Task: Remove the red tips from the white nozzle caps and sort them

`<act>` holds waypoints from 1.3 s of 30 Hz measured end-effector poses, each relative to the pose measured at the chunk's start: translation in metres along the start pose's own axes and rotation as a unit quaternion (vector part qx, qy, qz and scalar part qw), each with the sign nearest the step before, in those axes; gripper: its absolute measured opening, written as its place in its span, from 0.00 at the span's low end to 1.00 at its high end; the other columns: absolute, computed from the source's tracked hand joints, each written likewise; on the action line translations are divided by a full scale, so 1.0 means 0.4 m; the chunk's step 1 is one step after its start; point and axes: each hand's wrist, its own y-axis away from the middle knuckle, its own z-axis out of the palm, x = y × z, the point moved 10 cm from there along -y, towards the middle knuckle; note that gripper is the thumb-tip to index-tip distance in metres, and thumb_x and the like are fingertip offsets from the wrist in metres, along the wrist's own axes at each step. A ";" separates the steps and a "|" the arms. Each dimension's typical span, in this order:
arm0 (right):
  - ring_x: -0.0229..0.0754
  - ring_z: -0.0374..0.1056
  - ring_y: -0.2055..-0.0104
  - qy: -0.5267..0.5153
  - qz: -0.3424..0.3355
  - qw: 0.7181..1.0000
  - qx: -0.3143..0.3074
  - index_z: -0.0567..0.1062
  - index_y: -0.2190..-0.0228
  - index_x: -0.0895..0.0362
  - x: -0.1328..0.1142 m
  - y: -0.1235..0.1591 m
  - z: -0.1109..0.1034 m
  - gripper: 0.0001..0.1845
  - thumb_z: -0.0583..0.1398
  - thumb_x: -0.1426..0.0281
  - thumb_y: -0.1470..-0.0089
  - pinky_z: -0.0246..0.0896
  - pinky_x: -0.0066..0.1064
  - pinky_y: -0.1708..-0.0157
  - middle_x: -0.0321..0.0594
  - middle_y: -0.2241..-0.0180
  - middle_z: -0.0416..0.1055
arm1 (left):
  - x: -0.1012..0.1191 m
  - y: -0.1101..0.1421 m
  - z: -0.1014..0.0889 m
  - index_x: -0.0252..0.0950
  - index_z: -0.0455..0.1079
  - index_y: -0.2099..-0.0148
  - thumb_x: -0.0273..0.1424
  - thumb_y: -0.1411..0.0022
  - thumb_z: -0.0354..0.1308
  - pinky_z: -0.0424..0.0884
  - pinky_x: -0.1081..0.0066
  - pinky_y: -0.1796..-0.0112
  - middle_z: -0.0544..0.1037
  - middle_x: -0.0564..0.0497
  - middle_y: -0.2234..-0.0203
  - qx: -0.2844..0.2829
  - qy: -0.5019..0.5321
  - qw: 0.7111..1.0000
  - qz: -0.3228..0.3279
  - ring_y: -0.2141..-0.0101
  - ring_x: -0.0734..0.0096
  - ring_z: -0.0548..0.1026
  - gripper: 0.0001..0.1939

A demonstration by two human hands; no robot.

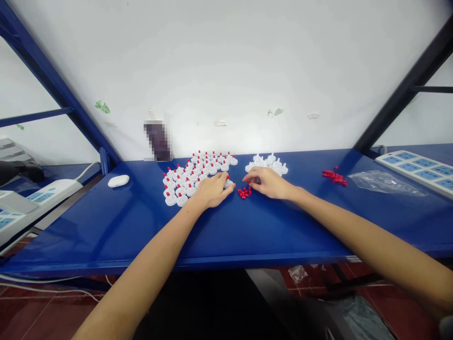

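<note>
Table front (262, 231) leaves room; red-tipped caps (193, 178) block left.

The place looked like a small workshop, set up for light piecework: a glossy blue bench (262, 236) with sturdy frame posts (46, 66) at its ends stood against a plain white wall (226, 71) with chipped patches (220, 123), over a dark red tiled floor (35, 309). Dozens of matching white caps (171, 200) with red tips (180, 194) were massed together, while bare white caps (282, 169) and small loose red pieces (334, 177) formed separate heaps. Long power strips (421, 167) with many sockets lay at both sides, and a clear plastic bag (385, 183) rested near one heap.
</note>
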 end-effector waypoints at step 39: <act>0.40 0.73 0.63 -0.104 0.033 0.993 0.035 0.81 0.65 0.57 0.020 0.002 -0.007 0.18 0.55 0.82 0.54 0.67 0.31 0.63 0.39 0.64 0.79 | -0.103 0.032 -0.037 0.35 0.61 0.49 0.52 0.30 0.33 0.64 0.64 0.64 0.72 0.47 0.72 0.075 0.249 0.956 -0.135 0.67 0.58 0.73 0.28</act>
